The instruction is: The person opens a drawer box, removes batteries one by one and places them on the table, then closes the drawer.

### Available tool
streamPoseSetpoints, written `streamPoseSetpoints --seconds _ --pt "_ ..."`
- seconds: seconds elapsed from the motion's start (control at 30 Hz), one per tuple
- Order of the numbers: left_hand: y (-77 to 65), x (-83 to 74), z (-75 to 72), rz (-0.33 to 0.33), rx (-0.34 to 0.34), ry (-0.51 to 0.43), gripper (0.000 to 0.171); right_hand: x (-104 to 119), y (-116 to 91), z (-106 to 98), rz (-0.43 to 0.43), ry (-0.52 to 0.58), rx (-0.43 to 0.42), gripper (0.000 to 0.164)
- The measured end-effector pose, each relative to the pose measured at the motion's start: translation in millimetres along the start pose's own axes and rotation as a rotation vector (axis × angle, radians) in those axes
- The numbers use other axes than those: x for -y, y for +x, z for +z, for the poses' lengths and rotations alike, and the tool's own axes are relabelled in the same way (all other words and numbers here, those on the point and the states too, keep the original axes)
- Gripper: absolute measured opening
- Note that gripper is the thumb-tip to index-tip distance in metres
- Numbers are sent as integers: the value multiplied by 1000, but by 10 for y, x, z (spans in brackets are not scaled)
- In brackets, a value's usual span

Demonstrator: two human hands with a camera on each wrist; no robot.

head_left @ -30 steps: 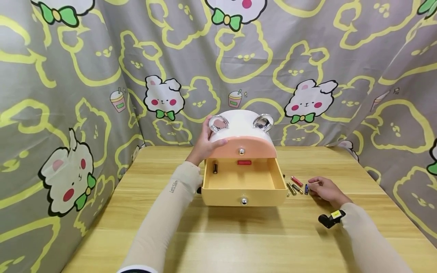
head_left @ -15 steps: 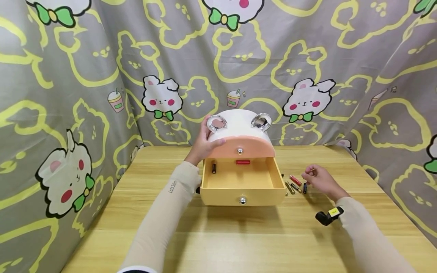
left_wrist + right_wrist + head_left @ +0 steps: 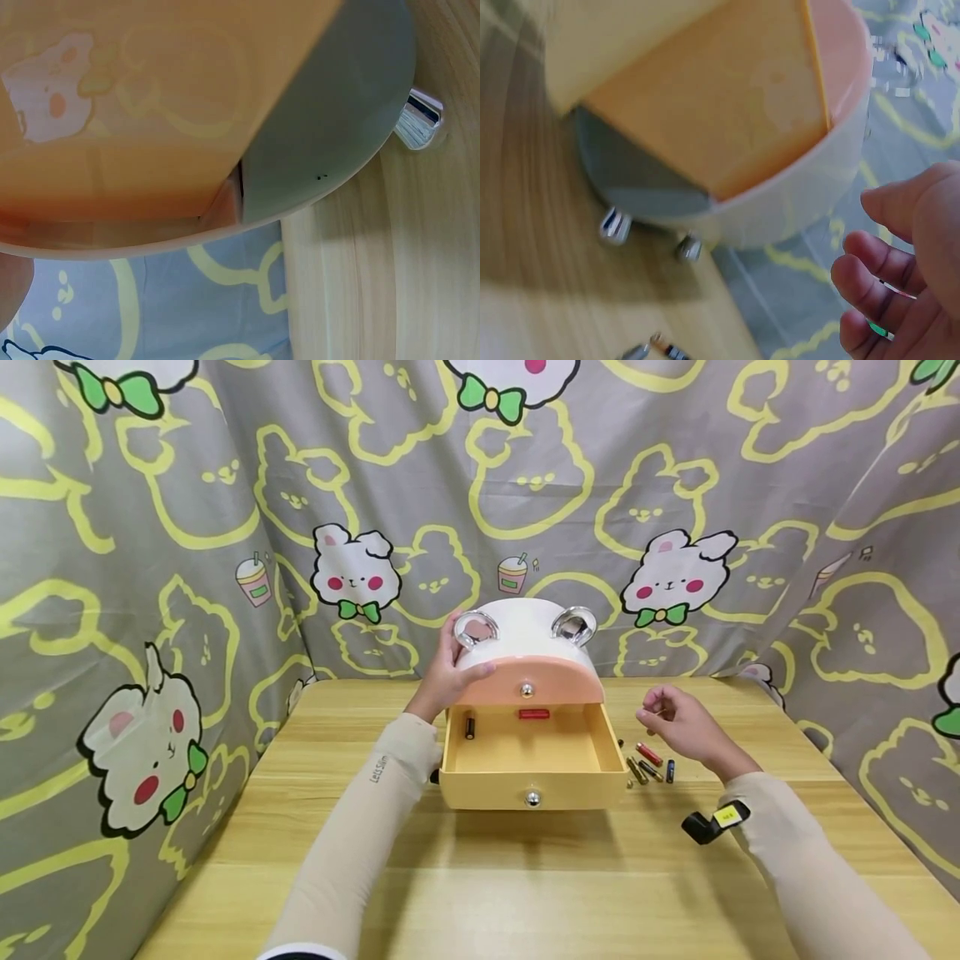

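A small drawer box with a white rounded top and silver ears stands on the table. My left hand grips its left side, thumb across the edge of the closed orange drawer. The yellow drawer below is pulled out; inside lie a black battery and a red battery. My right hand hovers right of the box, fingers loosely bent. In the right wrist view its thumb and fingertips are apart, with nothing between them. Under it lie a red battery and a blue battery.
Gold-coloured batteries lie beside the drawer's right wall. Silver feet show under the box in the right wrist view. A patterned grey curtain closes off the back and sides of the wooden table.
My right hand has moved up and left from beside the blue battery toward the box. The batteries and drawers have stayed put, and my left hand keeps its grip.
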State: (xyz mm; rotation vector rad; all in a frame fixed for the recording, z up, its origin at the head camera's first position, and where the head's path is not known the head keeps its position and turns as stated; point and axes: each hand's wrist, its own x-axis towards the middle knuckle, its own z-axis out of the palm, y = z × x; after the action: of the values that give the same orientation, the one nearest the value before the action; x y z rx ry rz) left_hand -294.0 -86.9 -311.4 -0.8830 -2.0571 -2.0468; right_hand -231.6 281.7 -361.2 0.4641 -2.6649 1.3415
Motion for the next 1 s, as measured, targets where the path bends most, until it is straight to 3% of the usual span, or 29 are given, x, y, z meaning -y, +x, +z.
streamPoseSetpoints --seconds 0.47,0.7,0.83,1.0 --pt "-3 15 3 4 8 -7 96 510 109 2 -159 -31 -17 13" --pt "88 314 -66 8 -14 -2 98 678 131 3 -168 -50 2 14" --pt "98 293 -68 -22 -4 -9 99 761 154 -3 -201 -47 17 12" --pt "105 298 -77 -1 0 -3 98 861 192 16 -226 -50 38 11"
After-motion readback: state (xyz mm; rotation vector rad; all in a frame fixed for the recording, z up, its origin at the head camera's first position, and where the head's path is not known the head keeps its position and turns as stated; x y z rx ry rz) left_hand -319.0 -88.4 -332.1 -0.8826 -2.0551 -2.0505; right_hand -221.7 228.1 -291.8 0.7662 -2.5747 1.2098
